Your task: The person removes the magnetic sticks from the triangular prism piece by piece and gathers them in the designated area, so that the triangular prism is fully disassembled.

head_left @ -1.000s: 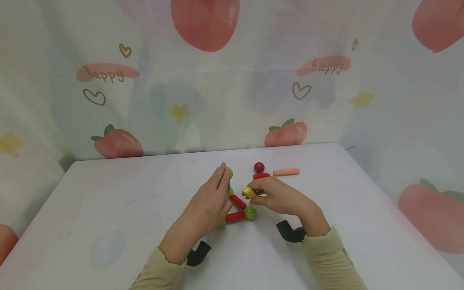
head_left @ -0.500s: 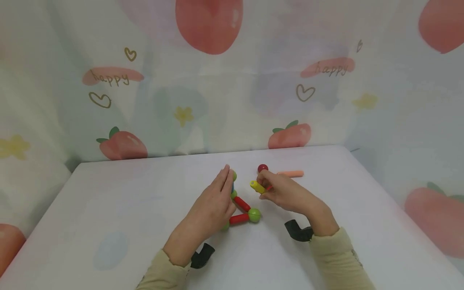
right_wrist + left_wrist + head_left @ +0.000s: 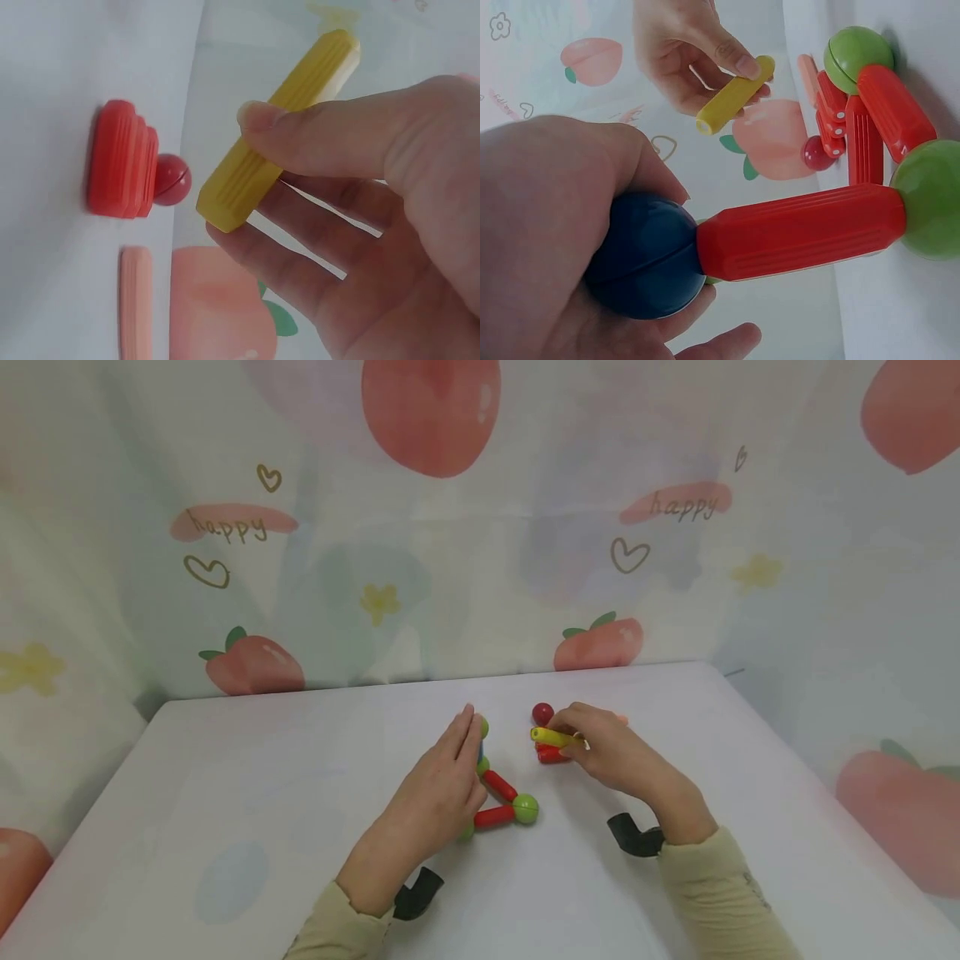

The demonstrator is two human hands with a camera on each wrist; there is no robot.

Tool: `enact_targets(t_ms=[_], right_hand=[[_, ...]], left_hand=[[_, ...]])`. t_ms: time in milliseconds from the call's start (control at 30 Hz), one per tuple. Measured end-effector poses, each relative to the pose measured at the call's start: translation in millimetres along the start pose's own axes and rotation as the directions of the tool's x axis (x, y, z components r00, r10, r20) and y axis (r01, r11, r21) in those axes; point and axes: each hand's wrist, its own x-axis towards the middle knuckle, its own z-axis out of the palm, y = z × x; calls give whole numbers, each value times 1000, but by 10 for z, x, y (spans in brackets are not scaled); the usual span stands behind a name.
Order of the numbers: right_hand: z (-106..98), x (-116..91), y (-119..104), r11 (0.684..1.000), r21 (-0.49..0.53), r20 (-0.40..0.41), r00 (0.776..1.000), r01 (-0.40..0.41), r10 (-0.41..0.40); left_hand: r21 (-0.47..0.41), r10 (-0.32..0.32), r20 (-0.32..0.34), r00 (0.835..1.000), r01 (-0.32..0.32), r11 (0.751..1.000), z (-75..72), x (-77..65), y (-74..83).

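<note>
My right hand (image 3: pixel 611 752) pinches a yellow magnetic stick (image 3: pixel 281 127) between thumb and fingers, raised over some loose red sticks. My left hand (image 3: pixel 427 785) grips a dark blue ball (image 3: pixel 649 255), its thumb on one side and fingers on the other. A red stick (image 3: pixel 802 232) runs from that ball down to a green ball (image 3: pixel 939 199) on the table. More red sticks join this green ball to another green ball (image 3: pixel 859 60), making a frame. In the head view my left hand hides the blue ball and part of the frame.
Several loose red sticks (image 3: pixel 116 161) lie side by side on the white table (image 3: pixel 285 827), under and near my right hand. Behind them sits a red ball (image 3: pixel 543 714). A peach-coloured stick (image 3: pixel 135 300) lies to their right. A patterned curtain (image 3: pixel 450 552) hangs behind the table.
My right hand has moved away from the frame, rightward and slightly back, carrying the yellow stick over to the loose red sticks. My left hand has stayed at the frame.
</note>
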Motion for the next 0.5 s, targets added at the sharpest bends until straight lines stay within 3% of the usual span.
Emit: enact_targets(t_ms=[500], right_hand=[[-59, 16, 257, 989, -129, -8, 998, -69, 69]], left_hand=[[-12, 3, -13, 1000, -3, 1000, 10, 1, -15]])
